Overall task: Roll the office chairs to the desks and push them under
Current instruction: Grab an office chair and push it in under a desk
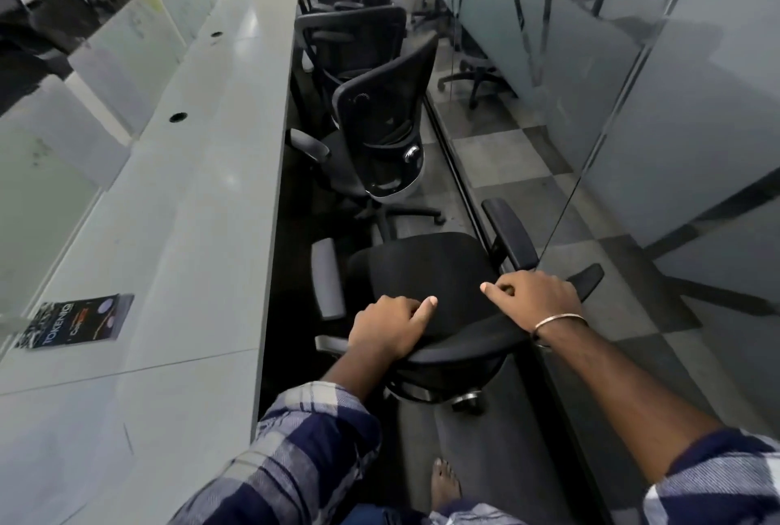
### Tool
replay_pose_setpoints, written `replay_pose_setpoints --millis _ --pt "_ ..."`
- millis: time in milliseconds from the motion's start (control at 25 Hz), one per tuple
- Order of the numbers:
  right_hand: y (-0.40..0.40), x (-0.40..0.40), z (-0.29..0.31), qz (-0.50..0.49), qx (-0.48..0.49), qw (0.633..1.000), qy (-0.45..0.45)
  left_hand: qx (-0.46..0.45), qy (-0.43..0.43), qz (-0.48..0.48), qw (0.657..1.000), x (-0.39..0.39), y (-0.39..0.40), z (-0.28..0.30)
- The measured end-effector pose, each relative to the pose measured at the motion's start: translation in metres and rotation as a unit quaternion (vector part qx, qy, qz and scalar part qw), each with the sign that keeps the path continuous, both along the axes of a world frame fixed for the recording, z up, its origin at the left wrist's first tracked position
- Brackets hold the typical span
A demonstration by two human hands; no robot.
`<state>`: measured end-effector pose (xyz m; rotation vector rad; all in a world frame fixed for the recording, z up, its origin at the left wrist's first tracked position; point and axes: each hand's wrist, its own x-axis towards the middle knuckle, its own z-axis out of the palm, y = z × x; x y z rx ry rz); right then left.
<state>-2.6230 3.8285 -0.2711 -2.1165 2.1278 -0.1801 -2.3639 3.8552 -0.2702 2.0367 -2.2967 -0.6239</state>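
Observation:
A black office chair (426, 271) stands right in front of me in the aisle, its seat facing away. My left hand (386, 326) grips the top edge of its backrest on the left. My right hand (536, 296) grips the same edge on the right, a metal bangle on the wrist. The chair's left armrest (327, 284) lies close to the edge of the long white desk (202, 186), which runs along my left. The chair's base and wheels are mostly hidden under the seat.
A second black mesh-backed chair (380, 136) stands just ahead, turned at an angle by the desk, with more chairs (350, 34) behind it. A glass partition wall (591, 110) lines the right side. A dark leaflet (76, 322) lies on the desk. My bare foot (445, 486) shows below.

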Motion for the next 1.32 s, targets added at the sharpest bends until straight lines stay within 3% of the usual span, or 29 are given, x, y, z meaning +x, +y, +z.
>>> replay_pose_setpoints --millis 280,600,840,1080,1320 --pt "0.096 0.028 0.004 -0.048 -0.040 0.997 -0.041 -0.132 -0.081 -0.027 0.987 0.021 0.106 0.004" --pt "0.242 0.066 0.011 -0.076 -0.067 0.993 -0.058 -0.196 -0.023 0.029 0.980 0.049 0.234 0.006" --pt "0.361 0.096 0.006 0.019 -0.065 0.997 -0.030 -0.246 -0.019 0.064 0.967 0.080 0.326 -0.004" --pt "0.458 0.101 0.006 0.128 -0.074 0.987 -0.060 -0.259 -0.021 0.128 0.957 0.079 0.424 -0.002" --pt "0.549 0.091 0.008 0.159 -0.052 0.984 -0.064 -0.202 -0.072 0.161 0.963 0.068 0.532 0.001"
